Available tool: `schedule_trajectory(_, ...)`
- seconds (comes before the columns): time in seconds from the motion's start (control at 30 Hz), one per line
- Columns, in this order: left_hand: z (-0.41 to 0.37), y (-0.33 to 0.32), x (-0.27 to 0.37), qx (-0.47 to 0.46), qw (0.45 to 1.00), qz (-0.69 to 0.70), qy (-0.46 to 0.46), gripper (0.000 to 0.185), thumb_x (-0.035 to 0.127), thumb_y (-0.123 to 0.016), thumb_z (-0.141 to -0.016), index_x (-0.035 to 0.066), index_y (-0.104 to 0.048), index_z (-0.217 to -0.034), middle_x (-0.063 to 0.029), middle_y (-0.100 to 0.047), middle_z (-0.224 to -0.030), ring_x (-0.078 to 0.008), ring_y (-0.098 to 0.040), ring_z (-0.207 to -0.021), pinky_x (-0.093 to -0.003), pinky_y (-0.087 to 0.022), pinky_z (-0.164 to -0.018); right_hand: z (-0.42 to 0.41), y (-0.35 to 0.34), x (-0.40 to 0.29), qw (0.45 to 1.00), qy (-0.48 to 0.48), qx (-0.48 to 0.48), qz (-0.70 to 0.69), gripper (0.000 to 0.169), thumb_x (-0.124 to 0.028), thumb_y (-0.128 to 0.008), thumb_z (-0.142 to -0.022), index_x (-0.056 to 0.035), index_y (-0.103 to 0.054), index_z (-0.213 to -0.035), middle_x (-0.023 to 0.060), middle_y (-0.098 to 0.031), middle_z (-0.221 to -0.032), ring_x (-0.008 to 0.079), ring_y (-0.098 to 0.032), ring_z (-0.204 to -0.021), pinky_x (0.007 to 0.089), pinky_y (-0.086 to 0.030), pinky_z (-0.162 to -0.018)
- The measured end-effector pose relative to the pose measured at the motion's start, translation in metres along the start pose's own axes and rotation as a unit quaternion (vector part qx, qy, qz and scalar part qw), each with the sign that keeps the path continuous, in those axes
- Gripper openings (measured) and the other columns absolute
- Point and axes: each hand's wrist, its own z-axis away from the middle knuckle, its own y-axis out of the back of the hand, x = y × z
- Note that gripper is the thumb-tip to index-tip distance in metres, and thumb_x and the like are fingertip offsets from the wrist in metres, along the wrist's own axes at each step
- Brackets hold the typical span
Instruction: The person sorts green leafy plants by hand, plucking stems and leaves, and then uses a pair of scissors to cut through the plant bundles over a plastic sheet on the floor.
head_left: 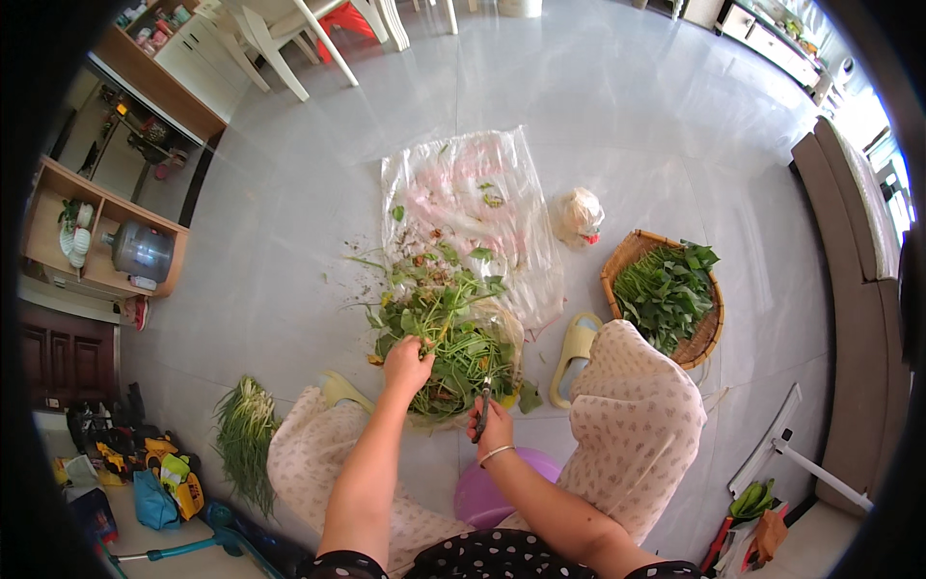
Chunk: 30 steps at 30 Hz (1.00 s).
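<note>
My left hand [407,368] is closed around green stems at the left side of a heap of leafy greens [463,347]. The heap has long stems, broad leaves and a few yellowed ones. In my right hand [496,428] is a small dark-handled tool [483,414] with a short metal tip; its exact kind is hard to tell. That tip points at the near edge of the heap. Beneath and beyond the greens spreads a clear plastic sheet or bag [470,174], scattered with leaf scraps and dirt.
A wicker basket [610,279] holds trimmed leafy stems at right. Near it are a tied plastic bag [581,216] and a slipper [576,354]. A bunch of thin green stalks [246,441] lies at left. Under me is a purple plastic stool or basin [481,492]. A squeegee [767,438] lies lower right.
</note>
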Motion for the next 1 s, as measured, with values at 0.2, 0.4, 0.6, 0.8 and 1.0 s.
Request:
schedule_trajectory(0.2,0.040,0.029,-0.013,0.014,0.990,0.119,0.074,0.020,0.019,-0.068,-0.069,0.013,-0.065,-0.088,-0.0111,-0.064,-0.084,-0.0257,-0.061,-0.077,-0.0351,-0.047,-0.068,0.017,0.004,0.002,0.997,-0.026,-0.062,0.049,0.016,-0.018,-0.062,-0.082,-0.0049,-0.052,-0.085,0.0046,-0.052,-0.066,0.0124,-0.048,-0.049,0.0250,-0.037,-0.038)
schedule_trajectory(0.4,0.061,0.002,-0.058,-0.013,0.929,0.291,0.228,0.028,0.022,-0.066,-0.073,0.010,-0.066,-0.098,-0.0087,-0.064,-0.075,-0.0167,-0.061,-0.067,-0.0329,-0.047,-0.062,0.030,0.016,0.003,0.985,-0.046,-0.087,0.139,0.017,-0.019,-0.060,-0.083,-0.0037,-0.054,-0.089,0.0054,-0.053,-0.067,0.0131,-0.048,-0.049,0.0258,-0.037,-0.038)
schedule_trajectory(0.6,0.079,-0.006,-0.077,0.044,0.924,0.303,0.228,0.030,0.026,-0.056,-0.086,0.008,-0.062,-0.110,-0.0076,-0.064,-0.076,-0.0161,-0.057,-0.060,-0.0337,-0.045,-0.055,0.037,0.024,0.012,0.973,-0.079,-0.095,0.196,0.019,-0.019,-0.060,-0.084,-0.0020,-0.054,-0.090,0.0059,-0.052,-0.065,0.0131,-0.048,-0.049,0.0266,-0.037,-0.038)
schedule_trajectory(0.8,0.082,0.024,-0.056,0.082,0.917,0.351,0.172,0.029,0.023,-0.056,-0.085,0.007,-0.062,-0.108,-0.0053,-0.063,-0.075,-0.0135,-0.055,-0.054,-0.0312,-0.044,-0.053,0.039,0.023,0.016,0.965,-0.070,-0.128,0.217,0.019,-0.020,-0.062,-0.083,-0.0034,-0.055,-0.089,0.0060,-0.053,-0.065,0.0131,-0.047,-0.049,0.0261,-0.037,-0.038)
schedule_trajectory(1.0,0.092,0.056,-0.028,0.148,0.834,0.513,0.139,0.015,0.013,-0.059,-0.082,0.004,-0.061,-0.093,-0.0038,-0.060,-0.071,-0.0102,-0.057,-0.056,-0.0219,-0.042,-0.049,0.078,0.003,0.000,0.954,-0.129,-0.194,0.190,0.020,-0.027,-0.061,-0.083,-0.0094,-0.051,-0.086,0.0045,-0.054,-0.067,0.0126,-0.048,-0.050,0.0253,-0.036,-0.039)
